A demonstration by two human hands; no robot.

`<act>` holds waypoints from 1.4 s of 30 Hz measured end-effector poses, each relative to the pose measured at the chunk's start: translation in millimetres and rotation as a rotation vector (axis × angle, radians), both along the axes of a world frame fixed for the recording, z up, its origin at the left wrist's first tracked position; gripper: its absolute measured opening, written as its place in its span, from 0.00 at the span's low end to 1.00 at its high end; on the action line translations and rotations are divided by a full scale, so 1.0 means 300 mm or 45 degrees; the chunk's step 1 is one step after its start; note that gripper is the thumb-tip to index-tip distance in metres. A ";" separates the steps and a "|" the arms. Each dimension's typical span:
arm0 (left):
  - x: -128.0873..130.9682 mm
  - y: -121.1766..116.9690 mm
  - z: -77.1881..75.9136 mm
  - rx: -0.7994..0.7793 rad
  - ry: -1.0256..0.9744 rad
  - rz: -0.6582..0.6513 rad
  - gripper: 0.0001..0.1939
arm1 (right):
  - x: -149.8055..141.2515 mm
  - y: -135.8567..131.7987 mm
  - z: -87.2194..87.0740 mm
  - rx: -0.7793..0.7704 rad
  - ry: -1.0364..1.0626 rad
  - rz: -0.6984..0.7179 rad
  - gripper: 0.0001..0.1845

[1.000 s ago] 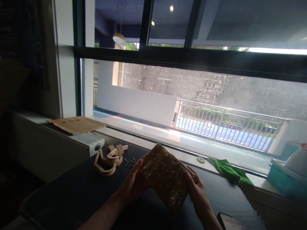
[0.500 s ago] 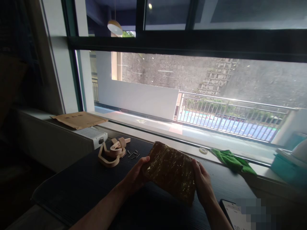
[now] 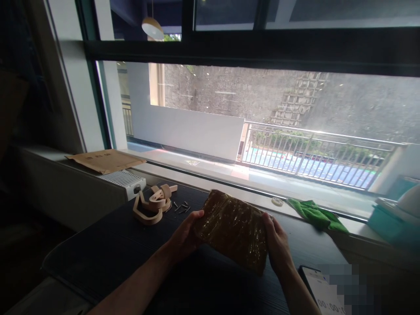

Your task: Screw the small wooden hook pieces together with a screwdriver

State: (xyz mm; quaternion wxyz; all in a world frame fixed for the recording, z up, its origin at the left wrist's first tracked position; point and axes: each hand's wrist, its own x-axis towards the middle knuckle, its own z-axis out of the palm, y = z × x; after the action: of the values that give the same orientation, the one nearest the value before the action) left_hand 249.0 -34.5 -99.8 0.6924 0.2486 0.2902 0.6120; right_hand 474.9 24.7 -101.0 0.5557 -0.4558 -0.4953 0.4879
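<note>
An envelope (image 3: 106, 160) overlaps a white vent (image 3: 123, 181) at left. Curved wooden pieces (image 3: 149, 208) lie on the table (image 3: 108, 249), screws (image 3: 181, 207) just beside. The left hand (image 3: 187, 233) grips one end of the shiny brown packet (image 3: 232, 229), which hangs over the table, hiding part; the right hand (image 3: 277, 240) clasps the other. Beyond sit tape (image 3: 277, 201), a green cloth (image 3: 316, 214), a partly blurred phone (image 3: 321, 288) and a teal bin (image 3: 385, 219).
</note>
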 end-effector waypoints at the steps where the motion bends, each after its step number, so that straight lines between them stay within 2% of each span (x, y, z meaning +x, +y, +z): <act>1: -0.001 0.001 -0.002 0.002 -0.004 0.000 0.12 | 0.000 0.002 -0.001 0.016 0.001 -0.001 0.28; 11: -0.015 0.017 -0.026 0.023 -0.038 0.000 0.07 | -0.003 0.005 0.008 0.088 -0.003 -0.047 0.30; 27: -0.006 0.006 -0.010 0.055 0.118 0.016 0.12 | 0.005 0.016 -0.003 0.052 -0.064 -0.057 0.31; 34: 0.019 0.007 -0.005 0.122 0.434 0.168 0.20 | 0.029 0.039 -0.037 -0.255 -0.275 0.137 0.30; 38: 0.009 -0.016 -0.012 0.142 0.712 0.219 0.17 | 0.031 0.046 -0.063 -0.248 -0.335 0.128 0.31; 42: -0.025 -0.085 -0.023 0.184 1.071 0.338 0.15 | 0.023 0.058 -0.095 -0.107 -0.493 0.063 0.31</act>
State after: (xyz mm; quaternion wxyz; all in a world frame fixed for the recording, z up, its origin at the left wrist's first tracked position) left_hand 241.5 -60.0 -106.7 0.4106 0.4842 0.5323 0.5600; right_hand 481.7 42.2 -129.4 0.4183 -0.5516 -0.5831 0.4251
